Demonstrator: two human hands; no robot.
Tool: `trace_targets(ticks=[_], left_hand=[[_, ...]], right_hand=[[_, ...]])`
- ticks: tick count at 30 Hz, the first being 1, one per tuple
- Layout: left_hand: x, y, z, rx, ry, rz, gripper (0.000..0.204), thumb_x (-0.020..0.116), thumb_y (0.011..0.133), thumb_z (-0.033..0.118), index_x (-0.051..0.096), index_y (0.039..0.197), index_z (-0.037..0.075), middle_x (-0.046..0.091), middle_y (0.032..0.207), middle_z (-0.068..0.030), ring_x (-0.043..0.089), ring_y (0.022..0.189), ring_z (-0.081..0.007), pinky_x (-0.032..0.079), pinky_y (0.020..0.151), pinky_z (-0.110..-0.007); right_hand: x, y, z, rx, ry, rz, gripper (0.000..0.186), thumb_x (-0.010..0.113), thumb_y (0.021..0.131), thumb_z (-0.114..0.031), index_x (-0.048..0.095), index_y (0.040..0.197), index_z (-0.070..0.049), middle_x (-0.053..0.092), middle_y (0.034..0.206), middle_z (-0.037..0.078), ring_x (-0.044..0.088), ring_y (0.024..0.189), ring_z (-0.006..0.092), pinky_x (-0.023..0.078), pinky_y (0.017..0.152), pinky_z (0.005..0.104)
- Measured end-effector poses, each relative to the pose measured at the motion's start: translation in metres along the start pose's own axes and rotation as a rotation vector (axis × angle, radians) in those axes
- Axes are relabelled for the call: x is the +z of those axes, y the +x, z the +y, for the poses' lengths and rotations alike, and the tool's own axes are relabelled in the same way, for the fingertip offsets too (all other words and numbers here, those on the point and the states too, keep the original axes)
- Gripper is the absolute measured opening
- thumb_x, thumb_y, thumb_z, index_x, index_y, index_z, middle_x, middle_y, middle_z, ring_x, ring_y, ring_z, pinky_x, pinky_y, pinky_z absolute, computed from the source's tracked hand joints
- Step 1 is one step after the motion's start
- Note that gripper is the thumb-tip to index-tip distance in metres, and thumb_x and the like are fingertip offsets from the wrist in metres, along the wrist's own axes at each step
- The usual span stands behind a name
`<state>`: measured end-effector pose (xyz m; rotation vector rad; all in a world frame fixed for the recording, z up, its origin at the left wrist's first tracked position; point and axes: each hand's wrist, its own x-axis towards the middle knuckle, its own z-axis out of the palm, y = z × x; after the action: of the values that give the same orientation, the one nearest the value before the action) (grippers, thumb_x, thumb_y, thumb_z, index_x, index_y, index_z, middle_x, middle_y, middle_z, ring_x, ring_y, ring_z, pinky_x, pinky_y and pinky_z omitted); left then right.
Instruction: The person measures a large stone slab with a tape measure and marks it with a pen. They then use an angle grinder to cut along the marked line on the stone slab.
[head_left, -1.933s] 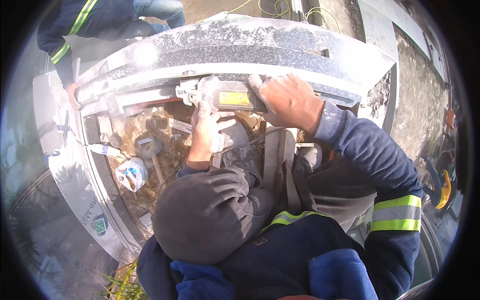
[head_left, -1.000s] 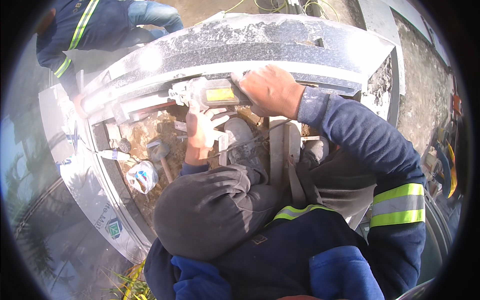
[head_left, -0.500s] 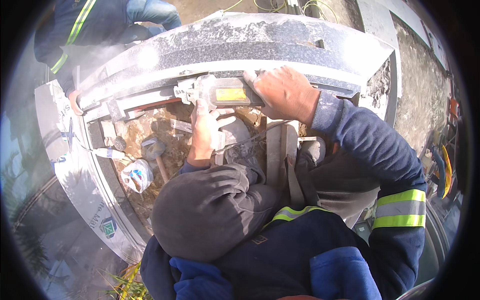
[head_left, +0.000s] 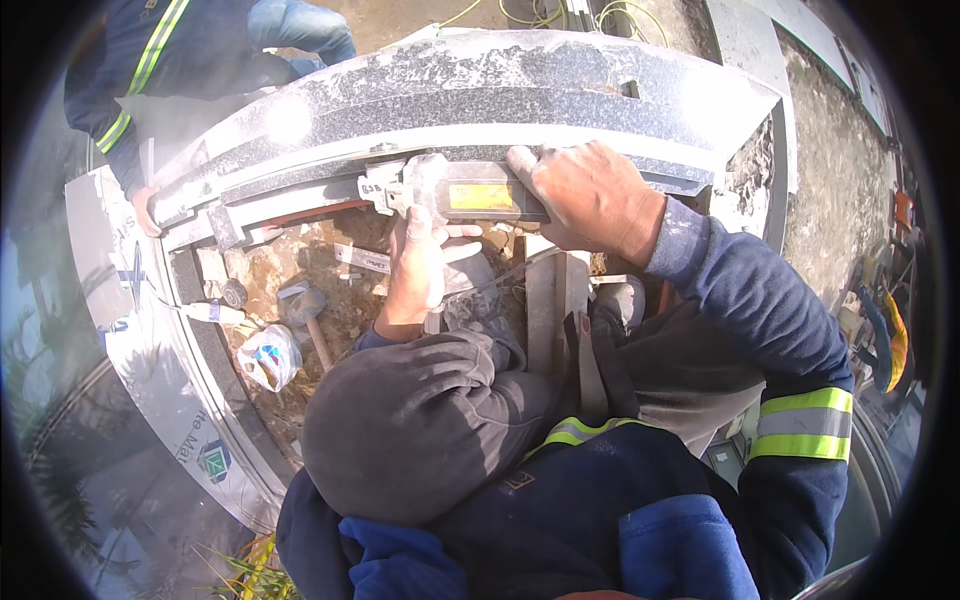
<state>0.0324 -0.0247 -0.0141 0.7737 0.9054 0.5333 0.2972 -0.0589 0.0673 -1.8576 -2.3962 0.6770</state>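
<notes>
My right hand [head_left: 598, 197] is wrapped round the rear of the body of an angle grinder [head_left: 525, 203], which has a yellow label. Near the tool's head, my left hand [head_left: 412, 268] holds it from below, with some fingers stretched toward the right. The grinder lies level along the inner edge of a long curved slab of speckled grey stone [head_left: 500, 100]. Its disc is hidden from this view. Pale dust hangs over the slab's left part.
Rubble below holds a hammer [head_left: 312, 318], a white plastic bag [head_left: 269, 357] and a small level-like strip [head_left: 362, 258]. At the far left a co-worker's hand [head_left: 147, 212] touches the slab's end. A white-wrapped curved panel [head_left: 160, 370] borders the left side.
The grinder and both my hands have shifted a little to the right along the slab's edge. My grip on the tool looks the same.
</notes>
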Motion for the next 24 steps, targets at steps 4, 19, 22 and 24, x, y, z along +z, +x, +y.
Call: trace_targets(ticks=[4, 19, 22, 24], left_hand=[[-0.015, 0.005, -0.007, -0.017, -0.085, 0.069, 0.082, 0.051, 0.105, 0.061, 0.031, 0.158, 0.003, 0.054, 0.142, -0.0205, 0.069, 0.108, -0.0394, 0.062, 0.086, -0.054], [0.004, 0.002, 0.002, -0.042, -0.024, -0.005, 0.075, 0.05, 0.107, 0.057, 0.035, 0.158, 0.004, 0.055, 0.142, -0.0188, 0.07, 0.106, -0.0341, 0.061, 0.085, -0.052], [0.003, -0.001, 0.001, 0.009, -0.04, 0.051, 0.075, 0.051, 0.107, 0.057, 0.035, 0.157, 0.003, 0.056, 0.14, -0.0199, 0.07, 0.106, -0.0351, 0.061, 0.087, -0.054], [-0.009, 0.003, -0.001, -0.067, -0.067, 0.069, 0.076, 0.05, 0.107, 0.057, 0.034, 0.157, 0.002, 0.056, 0.14, -0.0209, 0.07, 0.107, -0.0366, 0.062, 0.088, -0.055]], right_hand=[[0.007, 0.016, 0.0, -0.046, 0.005, -0.011, 0.062, 0.079, 0.079, -0.02, 0.057, 0.132, 0.003, 0.072, 0.087, 0.018, 0.074, 0.084, 0.0357, 0.058, 0.074, 0.0451], [0.001, -0.004, 0.006, 0.003, -0.026, -0.007, 0.064, 0.081, 0.076, -0.02, 0.059, 0.132, 0.001, 0.072, 0.089, 0.017, 0.073, 0.086, 0.0346, 0.058, 0.075, 0.0445], [0.002, 0.004, 0.003, -0.018, 0.007, -0.025, 0.062, 0.079, 0.077, -0.02, 0.058, 0.131, 0.002, 0.072, 0.088, 0.017, 0.073, 0.085, 0.035, 0.058, 0.074, 0.0444], [0.006, 0.011, 0.004, -0.04, 0.028, -0.007, 0.061, 0.079, 0.077, -0.02, 0.058, 0.13, 0.003, 0.071, 0.088, 0.018, 0.073, 0.084, 0.0356, 0.058, 0.074, 0.0446]])
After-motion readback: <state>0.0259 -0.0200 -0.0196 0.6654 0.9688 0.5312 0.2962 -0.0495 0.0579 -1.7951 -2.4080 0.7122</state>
